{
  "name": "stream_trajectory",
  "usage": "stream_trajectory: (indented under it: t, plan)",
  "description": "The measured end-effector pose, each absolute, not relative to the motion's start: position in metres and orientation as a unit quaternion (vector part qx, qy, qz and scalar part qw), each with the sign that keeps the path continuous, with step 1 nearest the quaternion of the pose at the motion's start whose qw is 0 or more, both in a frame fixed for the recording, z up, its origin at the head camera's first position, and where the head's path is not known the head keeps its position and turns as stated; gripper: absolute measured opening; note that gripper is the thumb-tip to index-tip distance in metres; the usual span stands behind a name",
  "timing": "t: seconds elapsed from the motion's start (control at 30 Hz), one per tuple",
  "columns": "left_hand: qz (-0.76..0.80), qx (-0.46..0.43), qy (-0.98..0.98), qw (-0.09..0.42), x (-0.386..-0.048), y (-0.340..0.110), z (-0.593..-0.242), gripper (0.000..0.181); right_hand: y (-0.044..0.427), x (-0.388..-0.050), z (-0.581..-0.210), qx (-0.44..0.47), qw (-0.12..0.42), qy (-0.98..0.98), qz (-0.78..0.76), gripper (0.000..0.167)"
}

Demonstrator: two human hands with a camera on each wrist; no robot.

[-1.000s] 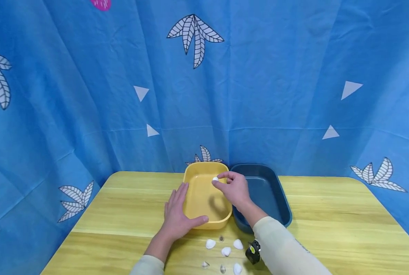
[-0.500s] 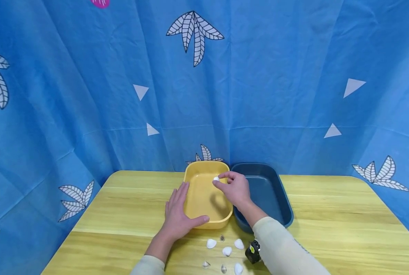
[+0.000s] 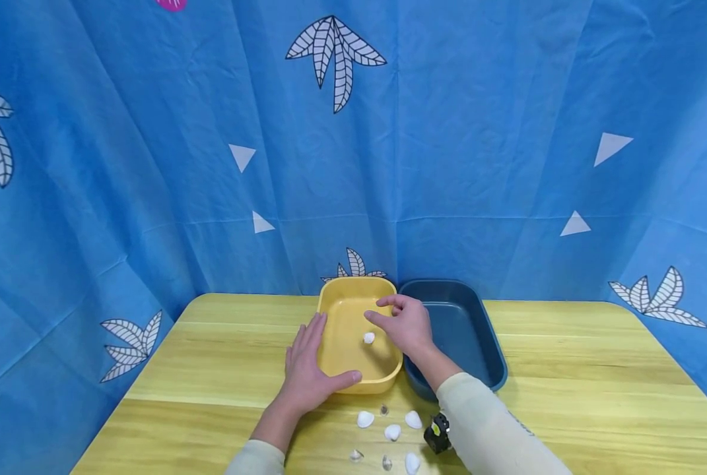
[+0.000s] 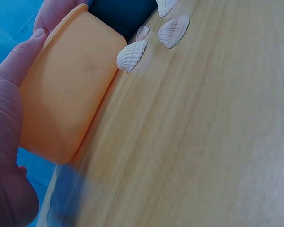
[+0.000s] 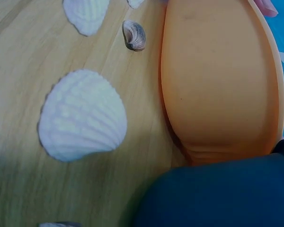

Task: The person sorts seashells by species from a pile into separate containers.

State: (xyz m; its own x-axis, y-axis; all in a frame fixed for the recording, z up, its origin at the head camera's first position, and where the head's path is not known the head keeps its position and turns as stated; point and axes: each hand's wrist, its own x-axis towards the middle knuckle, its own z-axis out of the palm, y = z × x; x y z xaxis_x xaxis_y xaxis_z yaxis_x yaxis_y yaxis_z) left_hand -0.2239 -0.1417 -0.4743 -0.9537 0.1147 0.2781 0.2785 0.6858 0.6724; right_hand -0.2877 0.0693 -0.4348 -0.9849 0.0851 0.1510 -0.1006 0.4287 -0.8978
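Head view: a white shell (image 3: 368,338) shows against the bare inside of the yellow box (image 3: 342,343), too small for its long axis or the way it points to be made out. It is clear of the right hand (image 3: 409,325), whose grip is spread, thumb and forefinger apart with a gap between their tips; the shell appears just below the thumb tip, touching neither finger. Whether it lies on the box floor or is in the air, I cannot tell. The left hand (image 3: 305,375) is spread too, its fingers straight along the box's left wall and its thumb at the near rim. The yellow box has its long side running away from the person, and the white shell is the only thing seen within it. Just beside it on the right is the dark blue box (image 3: 457,336), lying lengthwise the same way, its visible floor bare. On the tabletop (image 3: 591,369) in front of the boxes are four larger white shells (image 3: 392,433) and three smaller shells (image 3: 387,463); the nearest of the larger ones has its long axis running roughly away from the person. A small black device (image 3: 437,434) is next to the right sleeve (image 3: 496,429). Behind everything hangs a blue curtain (image 3: 478,132) printed with leaves and triangles.
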Motion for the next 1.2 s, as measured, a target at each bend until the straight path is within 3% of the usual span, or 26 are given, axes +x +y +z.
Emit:
stream_trajectory:
  t: [0.57, 1.2]
  plan:
    - [-0.377, -0.108, -0.914, 0.106, -0.225, -0.142, -0.474, 0.119, 0.075, -0.279, -0.426, 0.01, 0.074, -0.846, 0.528, 0.035]
    - [-0.378, -0.096, -0.915, 0.099, -0.225, -0.141, -0.475, 0.12, 0.096, -0.235, -0.403, 0.062, 0.066, -0.837, 0.54, 0.027]
